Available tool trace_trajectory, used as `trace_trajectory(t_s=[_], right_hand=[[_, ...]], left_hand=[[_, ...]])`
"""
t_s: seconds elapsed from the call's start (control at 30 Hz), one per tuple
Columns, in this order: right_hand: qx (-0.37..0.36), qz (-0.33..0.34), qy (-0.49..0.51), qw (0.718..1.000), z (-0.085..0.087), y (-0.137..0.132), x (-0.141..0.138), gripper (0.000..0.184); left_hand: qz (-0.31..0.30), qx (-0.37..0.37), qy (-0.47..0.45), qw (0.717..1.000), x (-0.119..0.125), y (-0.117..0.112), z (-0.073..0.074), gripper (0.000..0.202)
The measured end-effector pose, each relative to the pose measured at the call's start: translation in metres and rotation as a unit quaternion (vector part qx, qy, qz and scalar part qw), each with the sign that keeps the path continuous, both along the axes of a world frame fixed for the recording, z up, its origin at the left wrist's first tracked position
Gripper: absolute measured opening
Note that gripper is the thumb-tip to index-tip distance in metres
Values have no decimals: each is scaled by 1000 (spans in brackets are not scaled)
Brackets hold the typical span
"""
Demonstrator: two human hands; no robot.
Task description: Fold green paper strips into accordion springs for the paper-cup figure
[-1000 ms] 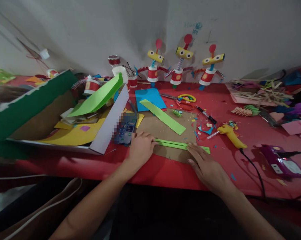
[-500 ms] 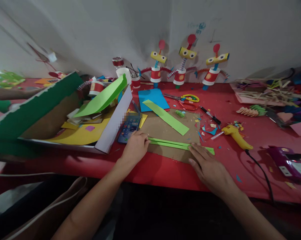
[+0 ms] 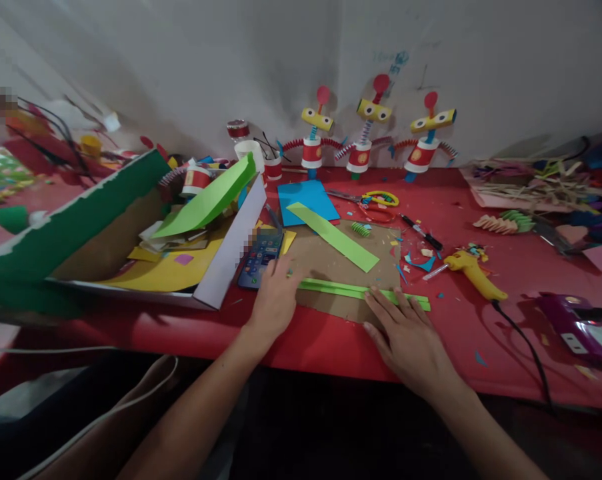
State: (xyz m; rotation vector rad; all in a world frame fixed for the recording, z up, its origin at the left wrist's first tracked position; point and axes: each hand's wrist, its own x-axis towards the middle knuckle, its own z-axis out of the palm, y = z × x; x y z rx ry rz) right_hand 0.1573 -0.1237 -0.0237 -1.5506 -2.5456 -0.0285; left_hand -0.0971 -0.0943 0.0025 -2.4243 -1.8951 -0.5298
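A long folded green paper strip [image 3: 351, 291] lies across a brown cardboard sheet [image 3: 331, 265] on the red table [image 3: 325, 343]. My left hand [image 3: 275, 299] rests at the strip's left end with its fingers curled down onto it. My right hand [image 3: 405, 333] lies flat, fingers spread, fingertips pressing the strip toward its right end. A wider green paper strip [image 3: 333, 236] lies diagonally on the cardboard behind. A phone [image 3: 261, 257] lies just left of my left hand.
An open cardboard box [image 3: 131, 247] with yellow and green paper stands at left. A yellow glue gun [image 3: 473, 272] with a black cord, scissors [image 3: 375, 198], a pen [image 3: 421, 232] and a purple device [image 3: 578, 325] lie at right. Three paper-cup figures [image 3: 361, 137] stand along the wall.
The view has shifted a little to the left. My right hand has slid slightly left along the strip; my left hand stays at its left end.
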Motion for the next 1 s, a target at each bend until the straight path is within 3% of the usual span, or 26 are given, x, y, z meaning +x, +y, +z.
trace_trajectory(t_s=[0.07,0.13,0.3,0.5,1.0], right_hand=[[4,-3,3,1000,0,0,-1,55],[6,-6,3,1000,0,-1,-3,57],[2,-8,0,1000,4,-1,-7,54],[-13,26,26,999,2,3,-12,57],[13,-15,37,999,4,-1,-37,51]], left_hand=[[-80,-15,51,995,2,-2,-3,41],[-123,-42,84,988,5,-4,-6,45],[-81,-79,118,986,14,-10,-10,52],[-79,-63,62,993,20,-17,-7,51],[-88,-52,44,994,27,-25,-11,49]])
